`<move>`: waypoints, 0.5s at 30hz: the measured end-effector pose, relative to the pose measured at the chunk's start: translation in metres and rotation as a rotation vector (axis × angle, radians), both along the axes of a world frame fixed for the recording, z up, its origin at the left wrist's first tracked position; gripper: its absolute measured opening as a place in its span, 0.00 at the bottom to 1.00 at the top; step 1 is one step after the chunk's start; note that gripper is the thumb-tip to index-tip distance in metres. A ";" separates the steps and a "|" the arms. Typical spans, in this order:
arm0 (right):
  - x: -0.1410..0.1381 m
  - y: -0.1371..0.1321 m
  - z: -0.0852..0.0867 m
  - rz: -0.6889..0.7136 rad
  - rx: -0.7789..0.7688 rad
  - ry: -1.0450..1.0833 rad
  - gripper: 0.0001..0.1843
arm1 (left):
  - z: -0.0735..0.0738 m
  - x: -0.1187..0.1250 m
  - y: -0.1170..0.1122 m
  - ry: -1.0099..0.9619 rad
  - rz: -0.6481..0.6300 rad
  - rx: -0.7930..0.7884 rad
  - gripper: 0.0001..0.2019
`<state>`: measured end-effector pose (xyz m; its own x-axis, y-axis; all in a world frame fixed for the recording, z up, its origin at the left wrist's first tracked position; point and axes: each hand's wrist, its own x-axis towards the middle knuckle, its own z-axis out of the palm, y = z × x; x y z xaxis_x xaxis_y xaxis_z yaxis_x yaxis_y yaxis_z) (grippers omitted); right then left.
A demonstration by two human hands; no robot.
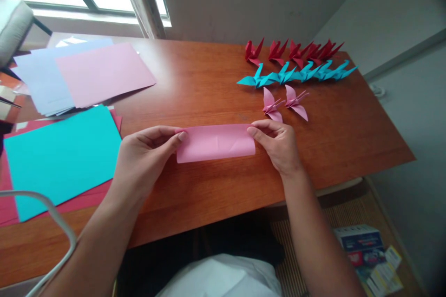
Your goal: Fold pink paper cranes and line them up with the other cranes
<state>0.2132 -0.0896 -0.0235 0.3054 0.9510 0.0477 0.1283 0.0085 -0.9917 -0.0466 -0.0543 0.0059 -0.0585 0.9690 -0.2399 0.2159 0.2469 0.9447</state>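
A folded pink paper (216, 144) lies flat as a long rectangle on the wooden table (209, 195). My left hand (142, 158) pinches its left end with thumb and fingers. My right hand (275, 141) pinches its right end the same way. Just beyond the right hand stand two pink paper cranes (284, 104). Behind them runs a row of several teal cranes (296, 74), and behind that a row of several red cranes (292, 51).
Sheets of teal paper (62, 158) over red paper lie at the left front. Pink paper (104, 72) and pale blue paper (35, 79) lie at the back left. A box (369, 250) sits on the floor at right. A white cable (52, 222) crosses the lower left.
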 end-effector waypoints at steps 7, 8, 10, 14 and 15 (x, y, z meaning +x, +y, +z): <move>-0.001 0.000 0.001 -0.002 -0.005 0.000 0.10 | 0.001 0.000 0.000 0.030 0.005 -0.003 0.09; -0.001 0.000 0.001 -0.002 -0.002 0.000 0.10 | 0.002 0.001 0.000 0.036 0.005 -0.002 0.09; -0.001 0.000 0.001 -0.003 -0.002 -0.004 0.11 | 0.003 0.001 -0.001 0.044 0.004 -0.002 0.09; -0.001 -0.001 0.002 -0.003 -0.030 -0.031 0.14 | 0.003 0.001 -0.001 0.037 -0.005 -0.001 0.10; -0.001 -0.001 0.002 -0.002 -0.036 -0.035 0.14 | 0.003 0.001 -0.001 0.037 -0.008 -0.001 0.09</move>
